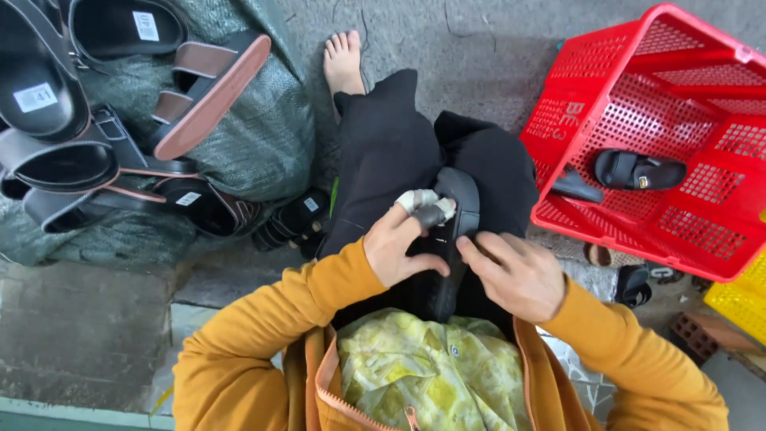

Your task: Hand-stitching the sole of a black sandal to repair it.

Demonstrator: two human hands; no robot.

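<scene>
A black sandal (460,209) lies on my lap, its sole edge turned up between my hands. My left hand (403,243) grips it from the left, with white and dark tape wrapped round two fingertips that press on the strap area. My right hand (519,275) holds the sandal's right side, fingers curled against the sole. Both arms wear orange sleeves. Black trousers cover my legs, and a bare foot (345,60) rests on the concrete floor ahead.
A heap of black sandals with brown soles (120,128) lies on a green woven sack at the left. A tipped red plastic basket (678,96) at the right holds two black sandals (638,170). A yellow crate corner (738,303) sits below it.
</scene>
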